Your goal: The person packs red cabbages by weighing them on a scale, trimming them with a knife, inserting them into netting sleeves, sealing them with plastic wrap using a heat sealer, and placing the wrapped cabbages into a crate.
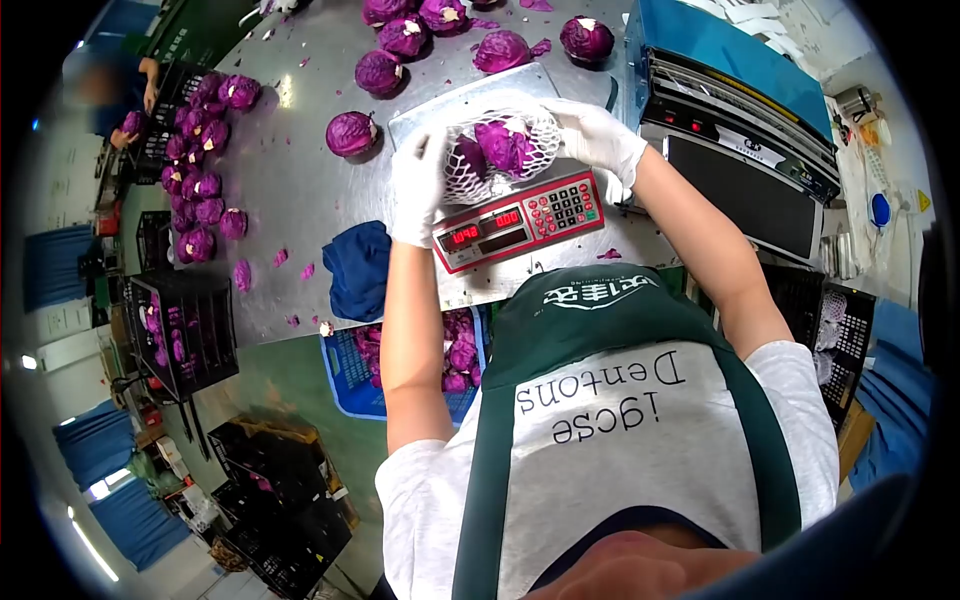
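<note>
Two purple cabbage pieces point(504, 146) show in a white foam net point(466, 192) over the scale's metal pan point(520, 82). My gloved left hand point(418, 185) is closed on the net's left end. At its right end, my gloved right hand point(598, 140) has its fingers closed on the mesh, partly hidden by the net. In front of the net, the red scale panel point(517, 222) shows lit red digits. A whole purple cabbage point(351, 134) lies left of the pan.
Several cabbages point(403, 36) lie at the table's back, more along its left edge. A blue machine point(740, 110) stands right. A dark blue cloth point(357, 268) lies near the front edge, above a blue crate point(345, 398) of cabbage pieces. Another person point(110, 90) holds a cabbage far left.
</note>
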`<state>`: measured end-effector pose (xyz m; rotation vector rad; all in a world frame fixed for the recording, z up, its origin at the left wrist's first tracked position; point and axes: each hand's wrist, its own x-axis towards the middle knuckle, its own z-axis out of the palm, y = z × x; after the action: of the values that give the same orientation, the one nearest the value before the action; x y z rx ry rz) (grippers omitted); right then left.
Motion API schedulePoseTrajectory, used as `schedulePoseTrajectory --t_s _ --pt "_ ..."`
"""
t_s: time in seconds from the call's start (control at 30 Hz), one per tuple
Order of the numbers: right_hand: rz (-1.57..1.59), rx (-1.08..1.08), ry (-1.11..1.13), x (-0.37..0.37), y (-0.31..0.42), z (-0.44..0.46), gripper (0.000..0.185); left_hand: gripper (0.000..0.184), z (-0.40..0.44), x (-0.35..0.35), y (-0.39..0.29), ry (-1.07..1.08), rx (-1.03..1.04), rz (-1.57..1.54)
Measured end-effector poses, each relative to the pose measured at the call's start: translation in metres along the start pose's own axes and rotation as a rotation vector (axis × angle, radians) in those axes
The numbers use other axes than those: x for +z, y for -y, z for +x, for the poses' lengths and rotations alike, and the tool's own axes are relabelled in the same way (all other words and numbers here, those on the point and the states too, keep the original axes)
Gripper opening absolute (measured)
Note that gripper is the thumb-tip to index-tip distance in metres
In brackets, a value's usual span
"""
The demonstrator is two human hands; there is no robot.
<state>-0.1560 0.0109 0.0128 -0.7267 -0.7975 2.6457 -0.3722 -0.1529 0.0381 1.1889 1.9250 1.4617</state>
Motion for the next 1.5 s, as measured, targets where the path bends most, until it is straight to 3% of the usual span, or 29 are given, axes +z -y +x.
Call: schedulePoseTrajectory --t_s 0.07,0.1,0.13,0.17,0.27,0.3,0.37,0.43,0.5,0.53,0.57,0.63,0.67,0.73,0.77,0.8,0.87,0.93,1.0,1.13,1.17,1.27,1.3,1.33,1.37,1.43,1.47,1.5 --pt "0.132 -0.044 0.021 -0.007 -0.009 -0.004 0.034 0.027 -0.002 -0.017 0.005 0.0 0.012 -0.26" --pt "0.174 -0.081 0.006 -0.008 -0.014 -0.007 0.035 0.028 0.002 -0.024 0.023 0.016 -0.156 -0.643" --pt "0.216 -0.117 -0.009 -0.01 -0.018 -0.011 0.036 0.029 -0.004 -0.024 0.02 -0.006 -0.138 -0.888" --pt "0.135 -0.153 0.011 -0.011 -0.021 -0.015 0.04 0.028 -0.008 -0.023 0.016 -0.054 -0.131 -0.8" --pt "-0.799 -0.38 -0.185 0.006 -0.033 -0.033 0.045 0.026 -0.031 -0.017 0.0 -0.058 -0.004 -0.307" --pt "-1.041 -0.554 -0.274 0.014 -0.044 -0.036 0.05 0.027 -0.034 -0.014 0.005 -0.012 0.047 -0.206" --pt "-1.182 -0.594 -0.345 0.01 -0.059 -0.035 0.044 0.027 -0.037 -0.008 0.001 0.025 0.197 -0.009" --pt "-0.965 -0.51 -0.212 0.003 -0.058 -0.036 0.038 0.029 -0.041 -0.003 -0.006 -0.008 0.201 0.086" --pt "-0.66 -0.47 -0.021 0.013 -0.049 -0.049 0.035 0.032 -0.044 -0.001 -0.007 -0.227 0.211 0.048" --pt "-0.729 -0.524 -0.086 0.014 -0.045 -0.052 0.032 0.033 -0.047 0.0 -0.007 -0.336 0.213 0.029" --pt "-0.71 -0.568 -0.131 0.013 -0.04 -0.051 0.034 0.037 -0.051 0.001 -0.004 -0.418 0.111 -0.158" --pt "-0.829 -0.634 -0.288 0.003 -0.029 -0.034 0.039 0.042 -0.052 -0.005 0.017 -0.478 -0.003 0.032" --pt "-0.85 -0.553 -0.307 0.007 -0.021 -0.029 0.046 0.043 -0.052 -0.005 0.022 -0.49 -0.063 0.07" --pt "-1.082 -0.434 -0.411 -0.01 -0.022 0.003 0.065 0.047 -0.046 -0.006 0.039 -0.359 -0.432 -0.458" --pt "-0.725 -0.152 -0.092 0.006 -0.008 -0.001 0.084 0.052 -0.044 -0.004 0.046 -0.331 -0.595 -0.584" --pt "-0.72 -0.027 -0.223 0.012 -0.015 -0.003 0.084 0.057 -0.039 -0.001 0.053 -0.292 -0.757 -0.704" --pt "-0.443 -0.05 -0.022 0.006 -0.028 -0.004 0.089 0.058 -0.031 0.0 0.047 -0.155 -0.593 -0.759" --pt "-0.374 0.023 0.004 0.017 -0.036 -0.028 0.089 0.058 -0.02 -0.004 0.069 0.079 -0.541 -0.972" --pt "-0.683 -0.174 -0.038 0.022 -0.044 -0.046 0.092 0.052 -0.001 0.015 0.058 0.096 -0.477 -0.935" --pt "-0.347 -0.325 -0.14 -0.004 -0.038 -0.069 0.094 0.041 0.047 0.068 0.011 0.108 -0.32 -0.803" --pt "-0.378 -0.507 -0.15 0.0 -0.022 -0.078 0.094 0.039 0.063 0.088 -0.002 0.066 -0.321 -0.848" --pt "-0.539 -0.635 -0.348 -0.028 0.047 -0.115 0.094 0.041 0.122 0.169 -0.057 0.301 -0.11 -0.876" --pt "-0.759 -0.737 -0.435 -0.045 0.072 -0.125 0.094 0.036 0.138 0.202 -0.077 0.37 -0.123 -0.918" --pt "-0.87 -0.729 -0.574 -0.076 0.089 -0.129 0.091 0.032 0.153 0.231 -0.102 0.431 -0.133 -0.956" --pt "-0.883 -0.806 -0.62 -0.092 0.109 -0.143 0.088 0.031 0.156 0.261 -0.138 0.566 -0.081 -0.989" --pt "-0.824 -0.898 -0.654 -0.101 0.159 -0.17 0.077 0.03 0.195 0.331 -0.15 0.632 0.05 -0.874" --pt "-0.907 -0.951 -0.707 -0.123 0.18 -0.176 0.063 0.037 0.188 0.357 -0.177 0.516 -0.091 -0.815" --pt "-0.896 -0.921 -0.63 -0.125 0.203 -0.192 0.045 0.034 0.211 0.395 -0.168 0.658 0.038 -0.866"
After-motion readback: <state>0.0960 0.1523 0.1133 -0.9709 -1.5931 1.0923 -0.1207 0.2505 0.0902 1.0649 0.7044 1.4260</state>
